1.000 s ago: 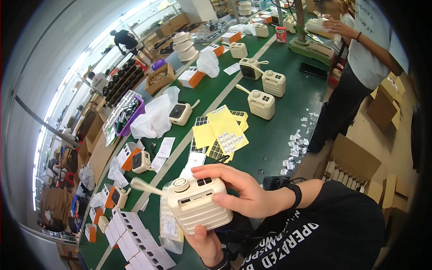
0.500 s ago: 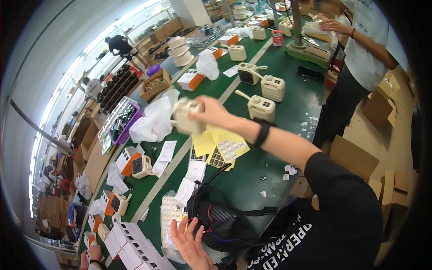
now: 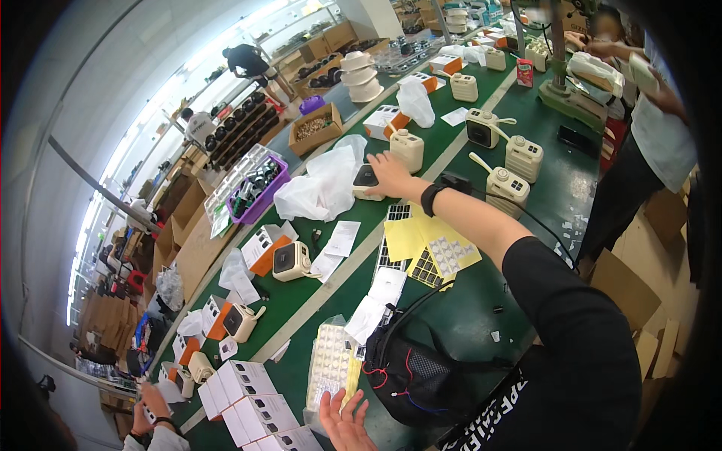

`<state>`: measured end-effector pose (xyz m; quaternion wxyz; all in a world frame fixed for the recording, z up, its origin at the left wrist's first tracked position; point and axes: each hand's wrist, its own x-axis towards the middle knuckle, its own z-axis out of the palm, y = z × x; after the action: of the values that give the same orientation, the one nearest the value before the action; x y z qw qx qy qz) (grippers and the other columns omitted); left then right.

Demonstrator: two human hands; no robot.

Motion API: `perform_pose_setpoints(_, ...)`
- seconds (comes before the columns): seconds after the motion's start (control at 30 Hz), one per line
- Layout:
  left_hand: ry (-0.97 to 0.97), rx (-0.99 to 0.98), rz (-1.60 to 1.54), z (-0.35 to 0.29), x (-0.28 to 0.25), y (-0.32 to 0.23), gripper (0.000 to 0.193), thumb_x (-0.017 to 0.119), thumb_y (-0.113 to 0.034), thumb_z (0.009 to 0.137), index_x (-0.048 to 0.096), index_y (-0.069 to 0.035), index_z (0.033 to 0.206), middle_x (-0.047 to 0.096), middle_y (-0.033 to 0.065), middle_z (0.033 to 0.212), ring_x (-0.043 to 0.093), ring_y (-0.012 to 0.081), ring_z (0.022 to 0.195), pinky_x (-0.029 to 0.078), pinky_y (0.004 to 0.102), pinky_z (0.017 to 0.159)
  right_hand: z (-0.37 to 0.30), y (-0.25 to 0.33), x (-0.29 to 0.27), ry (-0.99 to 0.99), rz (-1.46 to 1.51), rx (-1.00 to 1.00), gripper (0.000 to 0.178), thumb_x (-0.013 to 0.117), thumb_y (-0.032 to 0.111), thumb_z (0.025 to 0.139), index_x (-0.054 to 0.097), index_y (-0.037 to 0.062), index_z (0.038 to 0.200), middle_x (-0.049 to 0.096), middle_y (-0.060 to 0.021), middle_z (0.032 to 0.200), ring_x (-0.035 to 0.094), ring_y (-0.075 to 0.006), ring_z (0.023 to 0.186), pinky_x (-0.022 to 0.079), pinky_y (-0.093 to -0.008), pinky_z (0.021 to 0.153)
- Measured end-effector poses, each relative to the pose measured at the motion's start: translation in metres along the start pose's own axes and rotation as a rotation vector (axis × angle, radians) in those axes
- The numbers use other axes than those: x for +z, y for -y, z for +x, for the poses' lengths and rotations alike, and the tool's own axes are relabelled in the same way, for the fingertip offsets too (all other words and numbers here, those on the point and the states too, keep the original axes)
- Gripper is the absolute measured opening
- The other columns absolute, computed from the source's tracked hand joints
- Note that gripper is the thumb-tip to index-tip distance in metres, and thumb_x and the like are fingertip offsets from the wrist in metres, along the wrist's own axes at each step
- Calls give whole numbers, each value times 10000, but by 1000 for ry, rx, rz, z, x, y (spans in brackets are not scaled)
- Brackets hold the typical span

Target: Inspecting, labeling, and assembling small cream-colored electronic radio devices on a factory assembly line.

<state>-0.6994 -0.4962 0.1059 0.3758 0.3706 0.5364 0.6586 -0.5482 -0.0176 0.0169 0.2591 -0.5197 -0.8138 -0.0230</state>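
My right hand (image 3: pixel 392 177) reaches across the green table, fingers curled over a cream box-shaped device (image 3: pixel 368 191) with a dark square front. The hand covers part of it. Right behind the hand stands another cream device (image 3: pixel 407 153) with a round knob on top. Low in the picture, my left hand (image 3: pixel 347 422) is open, fingers spread and holding nothing. It is nearest a sheet of pale stickers in clear plastic (image 3: pixel 331 362) and a black mesh bag (image 3: pixel 421 387) with red and blue cords. Yellow sheets (image 3: pixel 404 237) with sticker grids lie below my right forearm.
Several cream devices (image 3: pixel 523 159) stand beyond my forearm. A white plastic bag (image 3: pixel 320 188) and purple basket of parts (image 3: pixel 263 194) sit to the left. White boxes (image 3: pixel 244 391) are stacked lower left, near another person's hands (image 3: pixel 153 406). A person (image 3: pixel 654 143) stands far right.
Blurred and raised before, the device in my right hand has given way to a dark-fronted one under it at table level. A knobbed device now shows behind. The view has shifted.
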Motion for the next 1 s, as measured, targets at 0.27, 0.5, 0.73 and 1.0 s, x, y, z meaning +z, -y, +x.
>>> perform_pose_setpoints(0.27, -31, 21, 31, -2, -2, 5, 492, 391, -251, 950, 259, 0, 1352, 375, 202, 1289, 470, 313, 1108, 401, 404, 913, 13, -1, 7, 181, 91, 333, 888, 794, 363, 520, 367, -57, 1176, 435, -230, 1133, 453, -408, 1049, 414, -440, 894)
perform_pose_setpoints(0.5, -98, 13, -24, -1, -2, 7, 473, 391, -249, 946, 278, 3, 1330, 386, 211, 1257, 481, 329, 1076, 407, 407, 899, -37, 56, -54, -420, 514, -66, 850, 754, 187, 552, 321, 5, 1260, 376, -216, 1237, 360, -376, 1164, 311, -426, 994)
perform_pose_setpoints(0.73, -160, 258, 232, 13, 5, -4, 865, 605, -501, 770, 186, -24, 1358, 317, 218, 1304, 464, 322, 1126, 427, 384, 905, -177, 132, -193, -361, 344, -990, 525, 596, 64, 702, 429, 59, 1200, 376, -153, 1326, 380, -378, 1196, 395, -400, 974)
perform_pose_setpoints(1.0, 322, 778, 327, 10, 31, -20, 714, 803, -311, 613, 436, -90, 1185, 440, 264, 1178, 523, 355, 1036, 460, 396, 850, -256, 139, -236, -515, 439, -1180, 353, 532, 110, 826, 472, 70, 1172, 439, -127, 1290, 465, -337, 1138, 488, -389, 869)
